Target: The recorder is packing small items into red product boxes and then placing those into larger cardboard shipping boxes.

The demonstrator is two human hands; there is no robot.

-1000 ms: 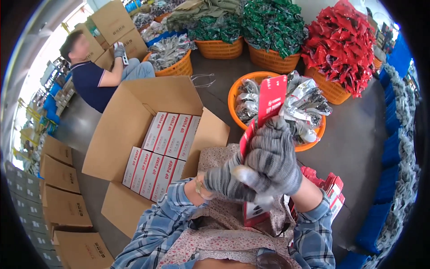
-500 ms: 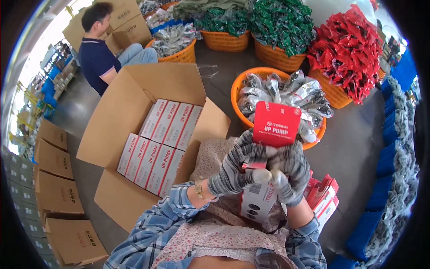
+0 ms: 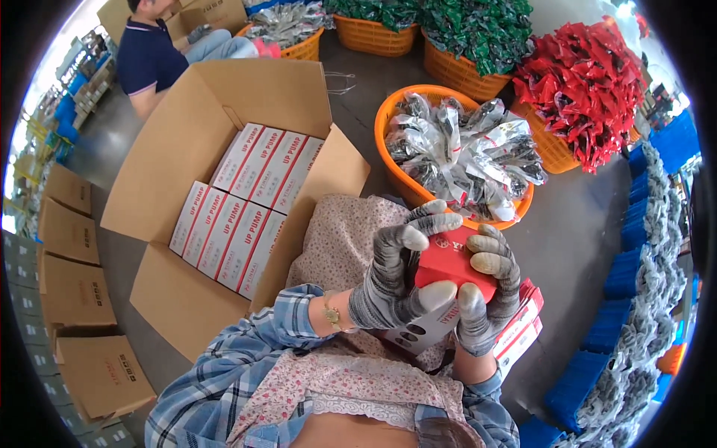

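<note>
A: Biggest thing?
B: Open carton [image 3: 187, 160], on floor at left, w/ white boxes [image 3: 243, 201] packed in rows. Orange basket [image 3: 388, 131] of silver packets [image 3: 467, 153] is set just beyond the hands.
A: And the hands?
B: Red box [image 3: 448, 267] is gripped over the lap, btwn left hand [image 3: 394, 278] & right hand [image 3: 485, 295], both gloved, fingers wrapped round it.

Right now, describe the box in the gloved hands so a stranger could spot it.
Start at the big open carton of white boxes. Right of it, both gloved hands clasp a small red box above the lap. Unlike the flat white ones, it is red on top and held up.
</note>
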